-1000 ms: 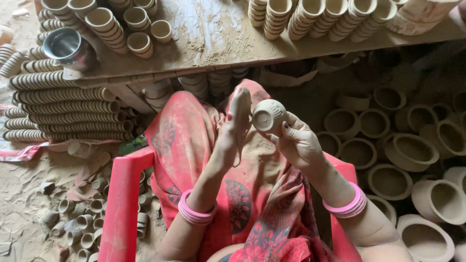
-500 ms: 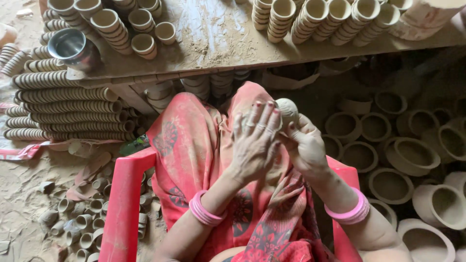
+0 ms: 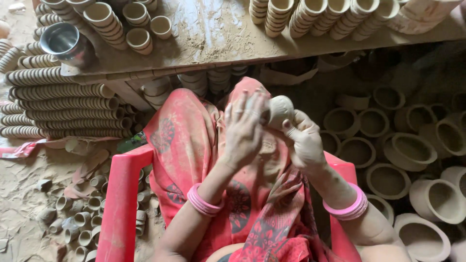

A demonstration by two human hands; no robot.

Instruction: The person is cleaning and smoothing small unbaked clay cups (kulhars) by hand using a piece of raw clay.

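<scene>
My right hand [image 3: 302,141] grips a small unfired clay cup [image 3: 280,109], held up over my lap with its rounded base facing the camera. My left hand [image 3: 242,130] is flat, fingers together, and pressed against the cup's left side. Both hands are dusted with pale clay, and pink bangles sit on both wrists. A red patterned cloth [image 3: 184,145] covers my lap under the hands.
I sit on a red plastic chair [image 3: 121,204]. A dusty wooden bench [image 3: 218,39] ahead carries stacks of small clay cups [image 3: 104,19] and a steel tumbler [image 3: 65,43]. Larger clay pots [image 3: 410,150] crowd the floor at right; stacked cups [image 3: 63,104] lie at left.
The cup has turned from mouth-up to base-up in my right hand. My left hand moved from beside it to flat against it.
</scene>
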